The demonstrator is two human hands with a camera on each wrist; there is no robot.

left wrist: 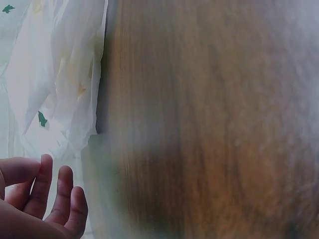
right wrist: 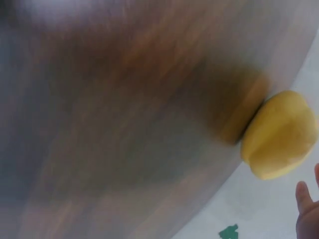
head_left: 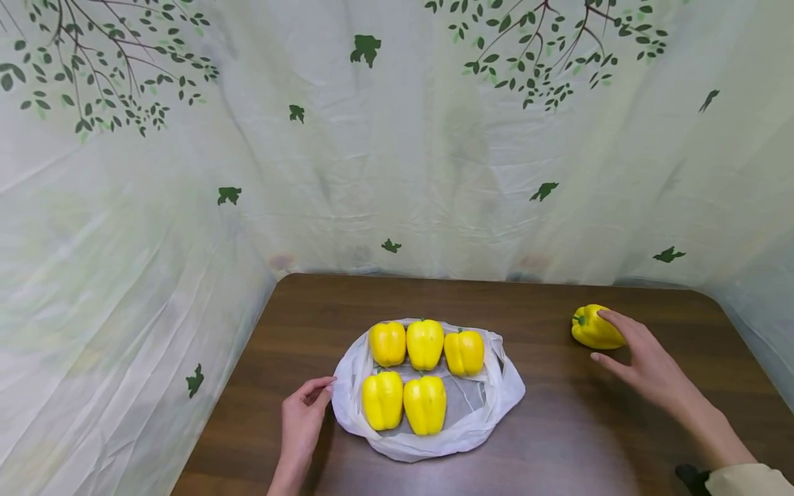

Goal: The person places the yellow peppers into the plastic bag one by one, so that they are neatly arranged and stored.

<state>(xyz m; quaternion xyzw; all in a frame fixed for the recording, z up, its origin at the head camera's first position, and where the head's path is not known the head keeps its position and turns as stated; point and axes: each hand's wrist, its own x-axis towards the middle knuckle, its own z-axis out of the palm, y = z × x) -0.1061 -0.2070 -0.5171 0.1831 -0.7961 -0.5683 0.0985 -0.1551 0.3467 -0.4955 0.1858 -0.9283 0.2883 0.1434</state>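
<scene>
A white plastic bag [head_left: 428,448] lies on the table with its mouth spread wide and its rim rolled down. Several yellow bell peppers [head_left: 382,401] stand inside it in two rows. At the bag's left edge, my left hand [head_left: 302,417] pinches the plastic between thumb and index finger; the left wrist view shows the other fingers loosely extended beside the hanging bag [left wrist: 75,84]. Far to the right, one more yellow bell pepper [head_left: 597,329] lies on its side, its green stem facing left. My right hand [head_left: 651,365] reaches to it with spread fingers, index fingertip over its top and thumb below, apart from it.
The brown wooden table [head_left: 546,427] has rounded far corners. Behind it and on both sides hangs a pale curtain [head_left: 434,172] printed with green leaves and branches. Between the bag and the lone pepper runs a stretch of tabletop.
</scene>
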